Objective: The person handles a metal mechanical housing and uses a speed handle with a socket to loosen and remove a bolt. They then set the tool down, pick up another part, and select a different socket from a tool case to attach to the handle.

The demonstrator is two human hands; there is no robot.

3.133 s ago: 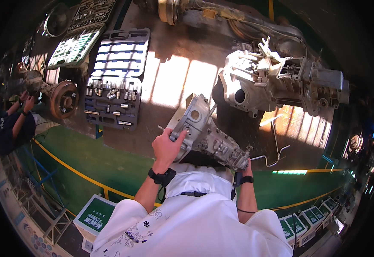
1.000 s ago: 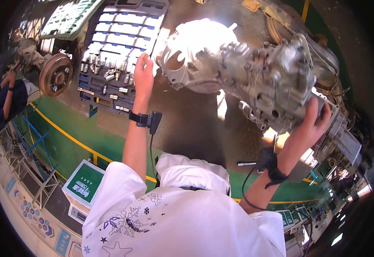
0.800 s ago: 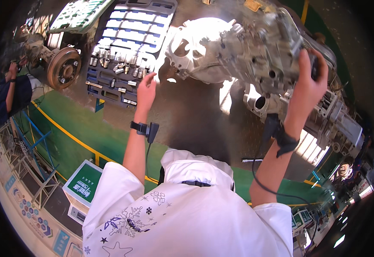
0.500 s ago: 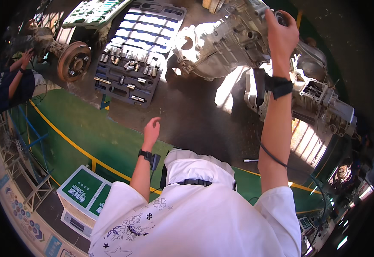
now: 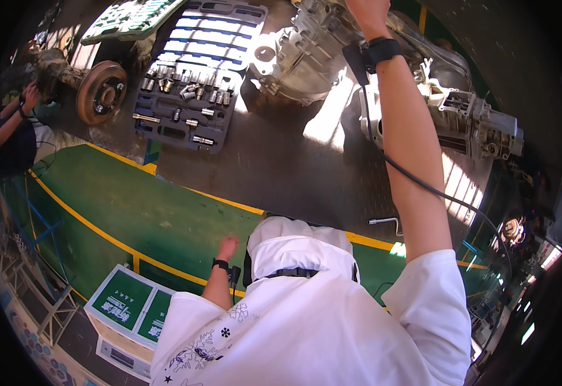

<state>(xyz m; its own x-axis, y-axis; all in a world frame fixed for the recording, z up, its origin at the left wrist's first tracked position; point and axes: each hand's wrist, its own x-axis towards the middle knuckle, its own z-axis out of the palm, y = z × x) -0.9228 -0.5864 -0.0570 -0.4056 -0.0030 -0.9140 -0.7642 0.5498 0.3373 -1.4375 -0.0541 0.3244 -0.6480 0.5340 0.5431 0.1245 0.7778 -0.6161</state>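
- Right hand (image 5: 369, 14): beside the gearbox (image 5: 308, 55), fingers cropped; cannot tell its grip.
- Left hand (image 5: 228, 247): loosely curled, seemingly empty, hanging low.
- Gearbox: on the counter (image 5: 274, 164), which likely bears its weight.

The head view looks down from the left of two fisheye cameras worn side by side on the person's head. The white shirt (image 5: 319, 321) fills the near, lower part; the bench (image 5: 281, 167) lies farther ahead, above it; edges curve toward a dark rim, which closes off the corners.
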